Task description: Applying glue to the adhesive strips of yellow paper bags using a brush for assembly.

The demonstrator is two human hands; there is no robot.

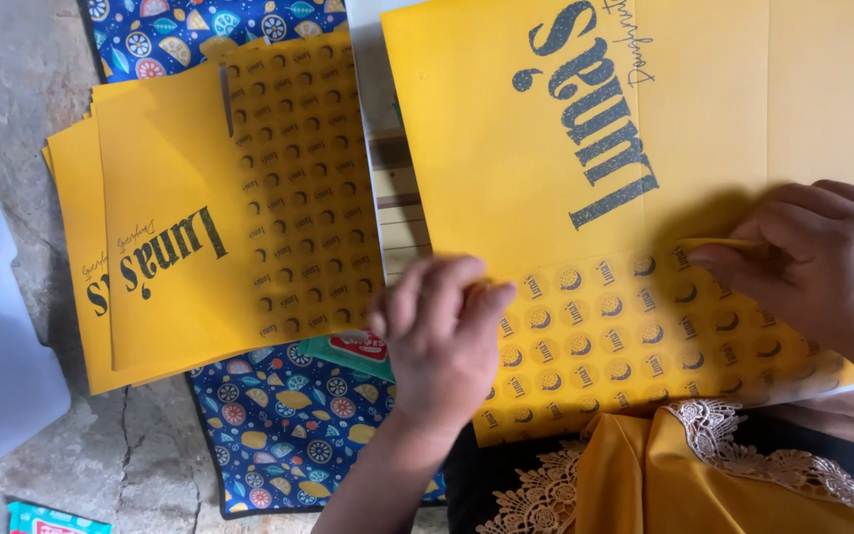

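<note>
We had the yellow envelope [585, 148] lying across our lap, its printed side up, with the sticker sheet [625, 336] laid over its lower edge so the small round labels sat within easy reach. Our left hand [442, 331] was curled at the sheet's left corner, thumb and fingers pinched narrow on the edge — it seemed to pin the sheet flat and keep it from sliding. Our right hand [822, 262] came in from the right, its fingertips [709, 255] closed tight on a lifted strip of the sheet at its top edge; whether a sticker was between them we could not tell. To the left, a stack of yellow envelopes [170, 267] with a second sticker sheet [303, 188] on top rested on a patterned blue cloth [279, 425] — set aside on the stone floor [12, 109].
</note>
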